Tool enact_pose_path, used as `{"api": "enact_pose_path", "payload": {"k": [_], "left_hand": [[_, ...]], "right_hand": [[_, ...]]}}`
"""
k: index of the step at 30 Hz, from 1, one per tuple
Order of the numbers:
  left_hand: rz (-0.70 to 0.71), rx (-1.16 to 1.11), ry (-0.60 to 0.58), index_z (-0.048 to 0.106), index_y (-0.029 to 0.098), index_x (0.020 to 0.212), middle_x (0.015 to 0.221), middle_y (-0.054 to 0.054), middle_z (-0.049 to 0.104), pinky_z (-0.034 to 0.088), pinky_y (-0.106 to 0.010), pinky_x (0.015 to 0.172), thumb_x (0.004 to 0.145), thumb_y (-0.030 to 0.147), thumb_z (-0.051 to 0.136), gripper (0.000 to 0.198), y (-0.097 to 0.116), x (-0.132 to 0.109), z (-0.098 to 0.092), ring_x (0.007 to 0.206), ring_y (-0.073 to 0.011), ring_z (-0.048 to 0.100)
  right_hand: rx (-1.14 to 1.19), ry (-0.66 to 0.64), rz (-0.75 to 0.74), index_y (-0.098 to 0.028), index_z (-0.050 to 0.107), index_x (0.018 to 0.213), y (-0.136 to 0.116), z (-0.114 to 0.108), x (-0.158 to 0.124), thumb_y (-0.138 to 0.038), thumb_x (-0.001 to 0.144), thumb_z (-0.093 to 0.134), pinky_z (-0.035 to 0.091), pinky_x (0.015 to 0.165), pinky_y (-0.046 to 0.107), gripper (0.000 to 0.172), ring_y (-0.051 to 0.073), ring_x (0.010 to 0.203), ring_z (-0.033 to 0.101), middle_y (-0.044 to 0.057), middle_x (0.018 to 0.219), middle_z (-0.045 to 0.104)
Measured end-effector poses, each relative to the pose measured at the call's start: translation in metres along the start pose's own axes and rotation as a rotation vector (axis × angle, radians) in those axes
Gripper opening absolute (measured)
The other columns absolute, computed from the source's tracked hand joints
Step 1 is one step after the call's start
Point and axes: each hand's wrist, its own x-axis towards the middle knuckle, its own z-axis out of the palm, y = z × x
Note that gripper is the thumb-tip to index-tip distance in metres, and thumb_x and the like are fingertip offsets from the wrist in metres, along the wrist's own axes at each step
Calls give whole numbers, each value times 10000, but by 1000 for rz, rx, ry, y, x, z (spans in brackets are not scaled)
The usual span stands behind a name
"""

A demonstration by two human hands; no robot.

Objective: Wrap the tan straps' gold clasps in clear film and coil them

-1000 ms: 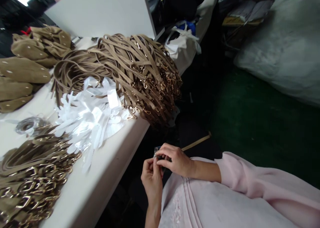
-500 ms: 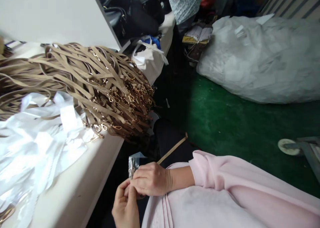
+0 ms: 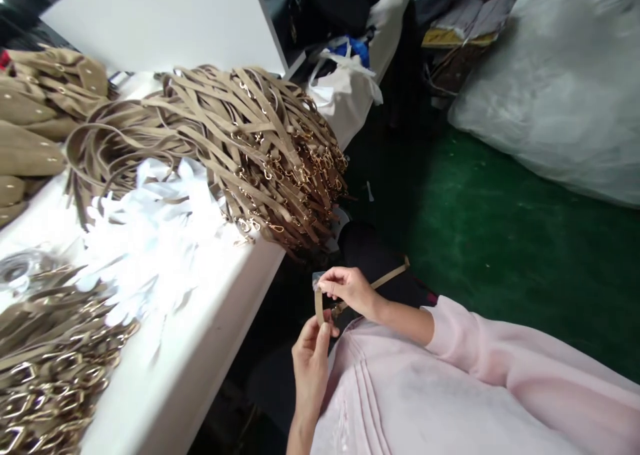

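My left hand [image 3: 310,358] and my right hand [image 3: 350,290] meet over my lap, both pinched on one tan strap [image 3: 319,305]. Its end hangs between my fingers, with a bit of clear wrapping by my right fingertips. The rest of the strap runs off to the right behind my right wrist. A big pile of tan straps with gold clips [image 3: 250,148] lies on the white table [image 3: 200,348] just to the left of my hands. I wear pink sleeves.
White plastic wrappers [image 3: 145,242] are heaped on the table's middle. More straps with gold buckles [image 3: 50,362] lie at the near left, tan bag pieces [image 3: 30,122] at the far left. A white board [image 3: 165,22] stands behind. A large white sack [image 3: 550,88] rests on the green floor [image 3: 500,242].
The view swung right, then back left. My right hand has lifted and my hands have parted a little, so a short length of tan strap now shows between them.
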Motion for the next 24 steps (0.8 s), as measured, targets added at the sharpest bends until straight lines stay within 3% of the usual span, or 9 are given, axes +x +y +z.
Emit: {"api": "enact_pose_path", "payload": {"k": [4, 7, 9, 11, 14, 17, 20, 22, 24], "left_hand": [[22, 97, 74, 687, 127, 915, 537, 54, 438, 328, -183, 480, 881, 439, 617, 321, 10, 10, 3, 480, -70, 371], [40, 182, 59, 645, 129, 749, 520, 53, 429, 272, -178, 432, 860, 457, 626, 347, 20, 20, 3, 447, -60, 342], [57, 215, 40, 619, 135, 699, 528, 41, 462, 294, -180, 423, 858, 461, 620, 363, 28, 27, 3, 445, -69, 374], [112, 234, -3, 647, 140, 772, 602, 10, 546, 401, -196, 493, 878, 436, 601, 317, 36, 30, 3, 521, -104, 487], [313, 293, -130, 673, 177, 997, 945, -68, 665, 503, -302, 836, 907, 349, 588, 212, 49, 30, 0, 899, -197, 625], [485, 363, -201, 645, 237, 1148, 1293, -102, 560, 394, -413, 1066, 882, 289, 636, 271, 57, 30, -7, 1223, -260, 514], [523, 327, -158, 640, 272, 1180, 1456, -87, 424, 271, -471, 1158, 852, 293, 684, 332, 53, 39, -10, 1375, -295, 364], [539, 151, -96, 585, 298, 1260, 1506, -77, 370, 208, -485, 1185, 807, 333, 741, 480, 44, 50, -8, 1423, -308, 286], [507, -124, -124, 459, 318, 1383, 1509, -95, 376, 217, -495, 1181, 751, 424, 787, 720, 34, 62, 1, 1422, -322, 290]], "right_hand": [[-318, -43, -342, -178, 723, 842, -7, -2, -6, -266, 888, 598, 468, 705, 287, 160, 165, 760, 608, 59, 836, 672], [-550, -181, -602, -173, 726, 901, -10, 0, -15, -207, 937, 505, 468, 785, 333, 226, 197, 829, 602, 96, 869, 676], [-581, -235, -639, -168, 719, 900, -13, 1, -19, -202, 947, 483, 467, 787, 342, 242, 201, 828, 593, 102, 862, 670], [-490, -195, -557, -171, 705, 871, -19, 1, -19, -225, 944, 507, 471, 763, 323, 218, 184, 806, 589, 86, 857, 654], [-174, -95, -281, -162, 665, 837, -35, -3, -13, -319, 906, 598, 454, 627, 252, 184, 127, 673, 554, 32, 769, 607], [144, -87, -122, -147, 646, 847, -62, -8, -7, -372, 855, 675, 409, 561, 199, 227, 78, 590, 493, -10, 696, 571], [384, -141, -97, -141, 659, 849, -95, -10, -5, -343, 804, 745, 403, 561, 167, 223, 51, 579, 489, -18, 703, 579], [506, -182, -69, -136, 666, 836, -115, -10, -4, -315, 769, 783, 398, 538, 148, 224, 39, 559, 490, -20, 694, 583], [596, -212, -48, -128, 666, 820, -130, -8, -3, -288, 748, 803, 406, 527, 133, 223, 35, 556, 503, -15, 689, 595]]}}
